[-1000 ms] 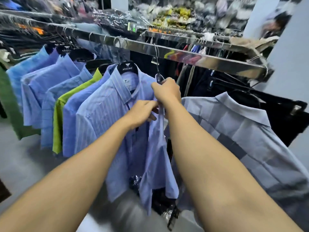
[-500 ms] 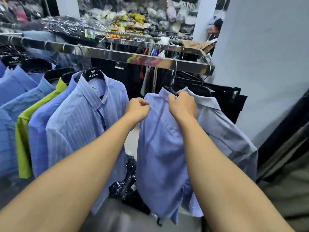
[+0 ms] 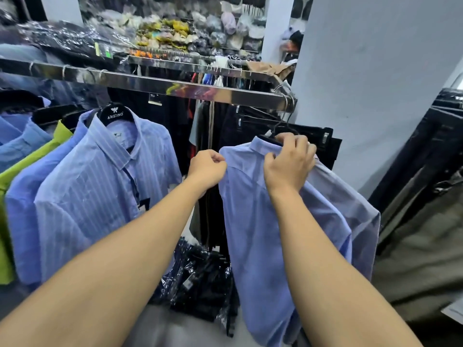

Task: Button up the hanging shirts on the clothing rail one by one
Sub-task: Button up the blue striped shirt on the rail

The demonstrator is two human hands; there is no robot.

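- Left hand (image 3: 208, 169): fingers curled in, and thumb and forefinger appear to pinch the near edge of the plain blue shirt (image 3: 263, 221) of smooth woven cloth at its shoulder. This probably steadies the garment so that it cannot swing.
- Right hand (image 3: 288, 164): fingers are bent over the collar and grip it where the thin wire hanger (image 3: 281, 126) rises. This is the likely pivot for turning the shirt.
- Plain blue shirt: hangs near the right end of the rail. No placket or button shows on the side facing the camera, so buttoning has seemingly not begun and the front must first be brought round.
- Pale grey-blue shirt (image 3: 350, 204): hangs directly behind, touching the held one.
- Clear-wrapped dark garments (image 3: 200, 279): piled on the floor below the gap.
- Striped light-blue shirt (image 3: 100, 184) on a black branded hanger (image 3: 116, 115): well apart to the left.
- Polished flat metal clothing rail (image 3: 175, 86): carries every hanger, with dark clothes on a second rail beyond.
- Change: a second earlier the held shirt hung edge-on just beside the striped one. Half a second earlier it was already at the rail's end, with the same grip points. Now the right fingers reach further over the collar.
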